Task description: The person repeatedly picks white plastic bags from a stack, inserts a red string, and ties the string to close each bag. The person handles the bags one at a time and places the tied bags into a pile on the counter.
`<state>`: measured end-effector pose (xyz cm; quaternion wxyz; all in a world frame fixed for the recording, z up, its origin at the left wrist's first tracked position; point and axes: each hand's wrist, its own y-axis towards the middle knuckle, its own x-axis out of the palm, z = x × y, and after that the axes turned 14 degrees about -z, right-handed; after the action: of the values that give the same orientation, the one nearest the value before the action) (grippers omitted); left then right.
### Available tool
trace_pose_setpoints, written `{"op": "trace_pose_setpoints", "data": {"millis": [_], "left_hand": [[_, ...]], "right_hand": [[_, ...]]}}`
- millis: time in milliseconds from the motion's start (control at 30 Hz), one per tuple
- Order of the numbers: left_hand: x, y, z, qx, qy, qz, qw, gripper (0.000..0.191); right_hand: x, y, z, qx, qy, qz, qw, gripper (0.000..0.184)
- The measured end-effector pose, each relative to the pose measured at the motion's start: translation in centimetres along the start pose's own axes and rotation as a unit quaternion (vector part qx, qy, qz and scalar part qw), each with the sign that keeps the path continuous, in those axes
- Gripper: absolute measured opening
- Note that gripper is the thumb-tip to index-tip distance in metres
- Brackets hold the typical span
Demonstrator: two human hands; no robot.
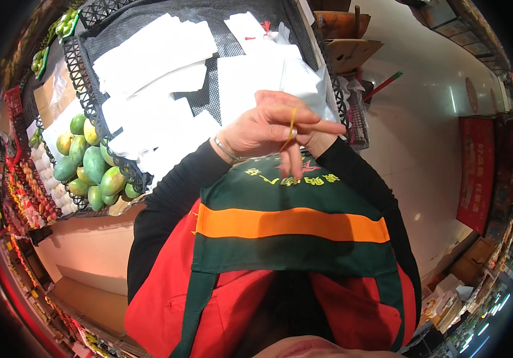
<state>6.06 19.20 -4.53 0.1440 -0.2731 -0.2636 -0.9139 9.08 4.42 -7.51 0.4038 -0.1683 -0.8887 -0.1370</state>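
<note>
My left hand (250, 129), with a bracelet at the wrist, crosses in front of my right hand (318, 139) above the apron (292, 250). A thin yellow rubber band (292, 117) loops at the fingers of my left hand, near its thumb. My right hand is largely hidden behind the left, and whether it touches the band cannot be told. Just beyond the hands, white paper sheets or bags (247, 80) lie on black mesh in a black plastic crate (77, 71). Further white pieces (158, 49) lie to the left, and small red ties (265, 27) lie at the back.
Green and yellow mangoes (94, 164) are heaped left of the crate. Other fruit (33, 192) stands at the far left. Cardboard (350, 53) and a red-and-green stick (384, 85) are at the back right, beside a tiled floor (408, 156). A red panel (475, 174) stands farther right.
</note>
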Motion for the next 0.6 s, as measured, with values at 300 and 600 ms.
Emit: {"op": "trace_pose_setpoints", "data": {"millis": [300, 600], "left_hand": [[-1.6, 1.3, -0.9, 0.048, 0.22, 0.016, 0.974, 0.127], [-4.4, -1.9, -3.9, 0.081, 0.269, 0.319, 0.905, 0.063]], "right_hand": [[3.8, -1.3, 0.5, 0.083, 0.106, 0.306, 0.942, 0.017], [-7.7, -1.2, 6.3, 0.14, -0.389, 0.175, 0.894, 0.021]]}}
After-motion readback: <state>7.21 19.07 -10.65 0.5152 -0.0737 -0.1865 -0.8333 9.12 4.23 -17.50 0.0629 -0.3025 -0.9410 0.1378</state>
